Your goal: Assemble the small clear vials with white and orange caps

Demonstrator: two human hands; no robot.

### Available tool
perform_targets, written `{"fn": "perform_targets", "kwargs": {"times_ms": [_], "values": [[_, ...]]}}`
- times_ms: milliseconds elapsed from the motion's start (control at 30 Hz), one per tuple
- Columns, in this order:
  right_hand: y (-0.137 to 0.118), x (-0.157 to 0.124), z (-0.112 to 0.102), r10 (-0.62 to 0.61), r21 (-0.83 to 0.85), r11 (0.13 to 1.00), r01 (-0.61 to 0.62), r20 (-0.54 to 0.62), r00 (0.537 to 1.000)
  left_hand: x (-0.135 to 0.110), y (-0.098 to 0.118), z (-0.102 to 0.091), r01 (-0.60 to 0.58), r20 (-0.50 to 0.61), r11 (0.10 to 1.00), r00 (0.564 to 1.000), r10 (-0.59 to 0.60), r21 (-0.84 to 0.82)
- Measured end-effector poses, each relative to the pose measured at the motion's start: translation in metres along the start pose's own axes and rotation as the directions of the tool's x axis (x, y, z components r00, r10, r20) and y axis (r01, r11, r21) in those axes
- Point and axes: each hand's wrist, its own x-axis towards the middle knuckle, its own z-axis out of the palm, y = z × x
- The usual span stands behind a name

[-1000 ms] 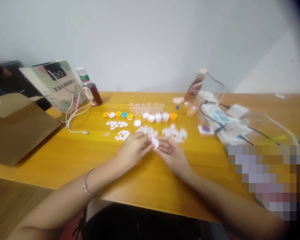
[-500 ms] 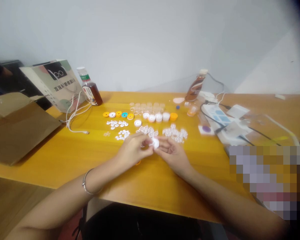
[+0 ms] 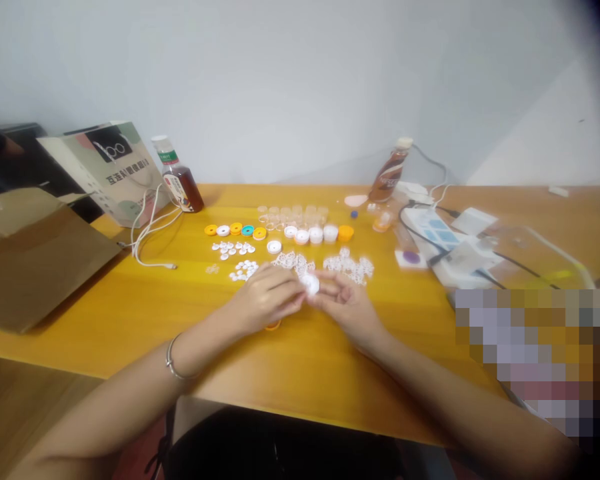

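Pinches a small white piece [image 3: 309, 285] between the fingertips of left hand [image 3: 267, 297] and right hand [image 3: 351, 310], with gaps barely open; holds it over the table [image 3: 340, 393], between near and far edges, just nearside of white clusters [image 3: 350, 267].

Brn bag [image 3: 45, 267], printed bag [image 3: 117, 183], btl [image 3: 183, 187], wht cable [image 3: 168, 266] L; pwr strip [image 3: 436, 235] R.

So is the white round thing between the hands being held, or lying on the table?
Held: the left hand and the right hand pinch the white round thing between them.
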Motion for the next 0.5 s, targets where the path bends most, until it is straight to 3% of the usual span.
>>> {"fn": "perform_targets", "kwargs": {"times_ms": [133, 333, 500], "values": [[-0.0006, -0.0003, -0.0008, -0.007, -0.014, 1.0, 0.006, -0.001, 1.0, -0.0001, -0.0032, -0.0031, -0.09, 0.045, 0.996, 0.995, 0.089, 0.014], [-0.0008, 0.0001, -0.0005, -0.018, -0.01, 1.0, 0.018, 0.002, 1.0, 0.0031, -0.0037, -0.0026, -0.107, -0.038, 0.994, 0.994, 0.106, -0.024], [-0.0004, 0.0004, -0.001, -0.016, -0.001, 1.0, 0.016, 0.004, 1.0, 0.0026, -0.005, -0.0041, -0.124, -0.031, 0.992, 0.992, 0.123, -0.003]]}}
